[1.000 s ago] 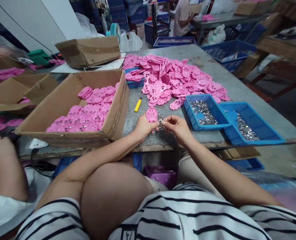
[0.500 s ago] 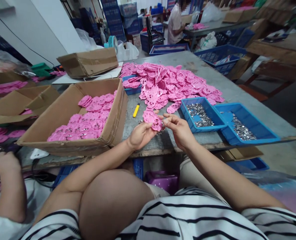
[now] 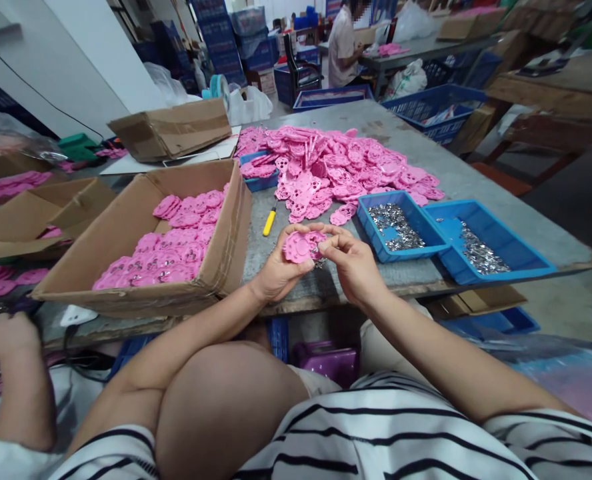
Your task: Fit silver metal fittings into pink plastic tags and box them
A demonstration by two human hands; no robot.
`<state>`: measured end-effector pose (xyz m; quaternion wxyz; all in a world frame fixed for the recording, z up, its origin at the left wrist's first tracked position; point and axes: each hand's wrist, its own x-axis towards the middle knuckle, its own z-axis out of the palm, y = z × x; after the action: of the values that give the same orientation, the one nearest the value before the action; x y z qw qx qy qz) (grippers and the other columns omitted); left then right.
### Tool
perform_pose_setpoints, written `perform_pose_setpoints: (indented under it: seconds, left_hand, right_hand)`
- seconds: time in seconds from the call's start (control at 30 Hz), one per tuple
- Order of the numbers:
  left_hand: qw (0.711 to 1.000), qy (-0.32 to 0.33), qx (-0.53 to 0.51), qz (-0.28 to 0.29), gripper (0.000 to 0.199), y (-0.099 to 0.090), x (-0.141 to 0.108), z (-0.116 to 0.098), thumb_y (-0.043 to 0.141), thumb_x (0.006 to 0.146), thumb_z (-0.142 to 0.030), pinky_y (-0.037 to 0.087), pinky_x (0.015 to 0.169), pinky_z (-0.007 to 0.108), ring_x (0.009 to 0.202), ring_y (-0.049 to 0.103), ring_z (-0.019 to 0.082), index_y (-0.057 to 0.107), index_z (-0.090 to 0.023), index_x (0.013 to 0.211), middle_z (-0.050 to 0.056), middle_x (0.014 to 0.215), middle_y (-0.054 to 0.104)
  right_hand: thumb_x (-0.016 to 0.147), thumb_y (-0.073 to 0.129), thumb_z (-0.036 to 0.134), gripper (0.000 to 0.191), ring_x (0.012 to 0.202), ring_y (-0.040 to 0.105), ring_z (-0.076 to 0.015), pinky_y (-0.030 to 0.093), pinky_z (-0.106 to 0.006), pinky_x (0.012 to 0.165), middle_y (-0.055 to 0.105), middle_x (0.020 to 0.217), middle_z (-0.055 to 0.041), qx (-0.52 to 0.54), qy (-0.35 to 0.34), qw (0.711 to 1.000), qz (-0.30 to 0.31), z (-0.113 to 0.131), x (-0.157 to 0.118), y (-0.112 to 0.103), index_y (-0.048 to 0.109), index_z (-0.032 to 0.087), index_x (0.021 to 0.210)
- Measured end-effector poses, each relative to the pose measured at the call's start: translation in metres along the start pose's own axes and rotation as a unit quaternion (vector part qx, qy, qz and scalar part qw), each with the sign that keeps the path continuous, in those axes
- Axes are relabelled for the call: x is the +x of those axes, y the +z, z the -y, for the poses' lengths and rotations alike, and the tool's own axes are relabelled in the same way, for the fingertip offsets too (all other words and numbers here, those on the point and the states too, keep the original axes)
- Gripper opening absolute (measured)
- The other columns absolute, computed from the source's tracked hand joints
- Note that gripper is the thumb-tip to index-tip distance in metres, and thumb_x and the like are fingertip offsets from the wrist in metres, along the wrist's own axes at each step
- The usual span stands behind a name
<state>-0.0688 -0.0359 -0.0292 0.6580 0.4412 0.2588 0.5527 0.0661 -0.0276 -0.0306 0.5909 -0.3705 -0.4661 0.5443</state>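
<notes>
The left hand (image 3: 279, 272) grips a pink piece (image 3: 299, 247) above the near side of the table (image 3: 255, 252); the right hand (image 3: 360, 268) pinches its right edge, fingertips closed together. Beyond lie a yellow-handled tool (image 3: 269, 223) and a pink heap (image 3: 349, 165). An open carton (image 3: 234, 233) stands left, two blue trays (image 3: 410, 254) of metal parts (image 3: 400, 228) right.

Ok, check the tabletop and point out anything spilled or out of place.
Small metal parts lie loose on the tabletop by the left hand and right hand. They look odd outside the blue trays, which hold similar-looking bits, though they may be there on purpose.
</notes>
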Motion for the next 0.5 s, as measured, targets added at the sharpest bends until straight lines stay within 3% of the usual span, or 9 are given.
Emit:
perform_pose_setpoints:
  seconds: [0.5]
  left_hand:
    - [1.0, 0.02, 0.021, 0.008, 0.057, 0.001, 0.0017, -0.0003, 0.088, 0.053, -0.027, 0.039, 0.101, 0.032, 0.117, 0.054, 0.018, 0.049, -0.026, 0.095, 0.002, 0.119, 0.058]
  right_hand:
    - [0.065, 0.073, 0.025, 0.017, 0.116, 0.052, -0.0254, 0.035, -0.043, 0.104, 0.062, 0.115, -0.0069, 0.006, 0.016, 1.0, 0.007, -0.0019, -0.0013, 0.0027, 0.06, 0.02, 0.055]
